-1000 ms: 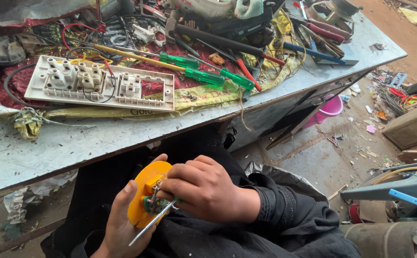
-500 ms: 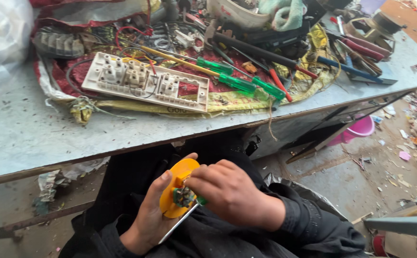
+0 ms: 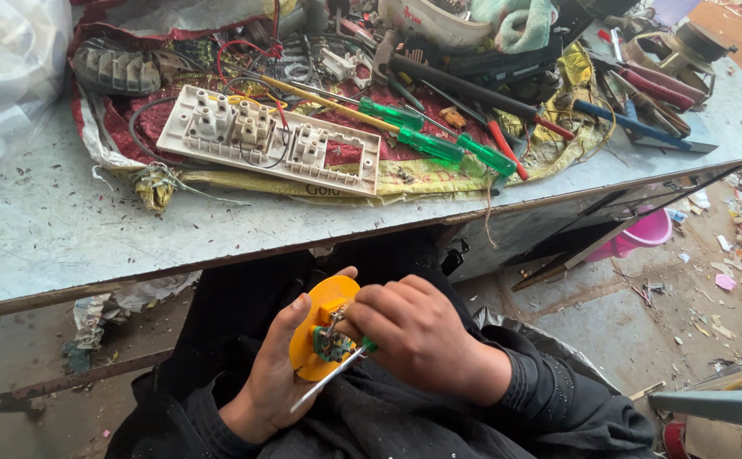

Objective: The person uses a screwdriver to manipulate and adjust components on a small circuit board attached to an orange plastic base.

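Note:
My left hand (image 3: 273, 374) holds a round orange plastic part (image 3: 320, 336) over my lap, its inner side with small wires and contacts facing up. Over that part my right hand (image 3: 413, 336) grips a small screwdriver (image 3: 330, 378) with a green handle end. The metal shaft slants down to the left across the orange disc. Both hands sit just below the front edge of the grey worktable (image 3: 90, 229).
On the table lie a white switch board plate (image 3: 273, 140), green-handled screwdrivers (image 3: 426, 140), wires, pliers and several other tools on a red and yellow cloth. A clear plastic bag (image 3: 5, 68) sits at the left. A pink basin (image 3: 639, 238) and debris are on the floor at the right.
The view has shifted so the table and hands sit further right and lower. My hands keep hold of the orange part and screwdriver, with small wrist movement.

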